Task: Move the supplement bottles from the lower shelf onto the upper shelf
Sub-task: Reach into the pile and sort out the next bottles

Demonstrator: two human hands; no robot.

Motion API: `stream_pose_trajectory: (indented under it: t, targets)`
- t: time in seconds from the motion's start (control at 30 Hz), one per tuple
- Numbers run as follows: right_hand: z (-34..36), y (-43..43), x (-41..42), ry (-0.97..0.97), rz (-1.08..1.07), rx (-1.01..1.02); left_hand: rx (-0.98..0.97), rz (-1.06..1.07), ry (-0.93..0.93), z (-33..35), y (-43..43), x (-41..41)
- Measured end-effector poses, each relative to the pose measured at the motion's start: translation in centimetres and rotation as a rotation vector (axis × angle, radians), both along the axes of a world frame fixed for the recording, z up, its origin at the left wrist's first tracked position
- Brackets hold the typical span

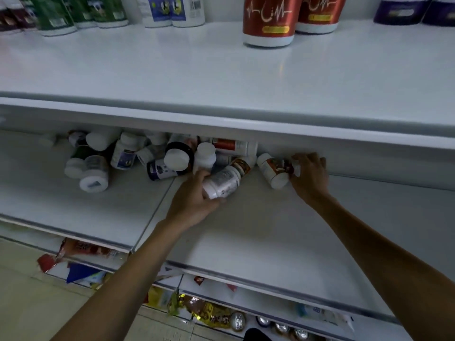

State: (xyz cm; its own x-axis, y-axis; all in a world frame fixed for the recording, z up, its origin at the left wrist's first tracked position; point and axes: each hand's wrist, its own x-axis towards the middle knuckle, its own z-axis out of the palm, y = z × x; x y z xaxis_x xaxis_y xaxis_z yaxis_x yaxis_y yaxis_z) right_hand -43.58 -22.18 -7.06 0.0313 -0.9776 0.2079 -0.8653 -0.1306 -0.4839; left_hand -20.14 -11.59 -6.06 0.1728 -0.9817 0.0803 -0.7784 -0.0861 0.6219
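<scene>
1. Landmark for everything below: the pile of bottles (pixel 138 156) heaped at the back of the lower shelf (pixel 246 230), tucked under the lip of the upper shelf (pixel 197 70).
2. My left hand (pixel 194 200) is at the pile's right front edge, fingers wrapped round a grey-label bottle (pixel 222 182) lying on its side, cap end toward me.
3. My right hand (pixel 311 175) is further right of the pile, thumb and fingers pinching the far end of a brown-label bottle (pixel 275 171), also on its side.
4. Handling guess: small, rigid plastic, light, not fragile. The labels look glossy, so probably a bit slick, and they're round, so they'll roll if set down sideways.
5. Best hold, I reckon, is round the middle of the body rather than the cap, then stand each one on its base.
6. The rest of the pile is jumbled, some leaning on each other, so pulling one out could tip its neighbours.
7. Above the pile, the upper shelf is smooth white with lots of bare front area. Red canisters (pixel 269 20) stand at its back, up and right of the pile, and green bottles (pixel 56 16) up and left.
8. Below the pile there's another shelf level with snack packets (pixel 209 313), plus a tiled floor (pixel 24 291). Lighting is dim.
</scene>
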Motion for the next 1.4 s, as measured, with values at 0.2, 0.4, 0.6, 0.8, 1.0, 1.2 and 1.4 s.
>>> stream_pose_trajectory:
  t: [0.2, 0.4, 0.6, 0.8, 1.0, 1.2, 1.4]
  targets:
    - [1.6, 1.9, -0.5, -0.086, -0.082, 0.155, 0.023, 0.086, 0.286, 4.3, 2.2, -1.0]
    - [4.9, 7.4, -0.1, -0.332, -0.09, 0.168, -0.03, 0.12, 0.462, 7.9, 6.5, -0.7]
    - [9.6, 16.2, 3.2, -0.457, 0.189, 0.301, -0.101, 0.035, 0.518, 10.6, 14.7, 0.4]
    - [14.5, 24.4, 8.1, -0.808, 0.481, 0.472, -0.147, 0.13, 0.562, 14.0, 23.2, 3.9]
    - [19.8, 29.0, 13.6, -0.821, 0.7, 0.49, -0.292, 0.17, 0.626, 19.0, 30.7, 7.8]
    - [23.2, 32.0, 18.7, -0.863, 0.902, 0.541, -0.42, 0.226, 0.642, 21.7, 35.1, 10.6]
    - [25.4, 34.7, 23.1, -0.807, 1.031, 0.503, -0.478, 0.321, 0.648, 23.1, 37.5, 13.6]
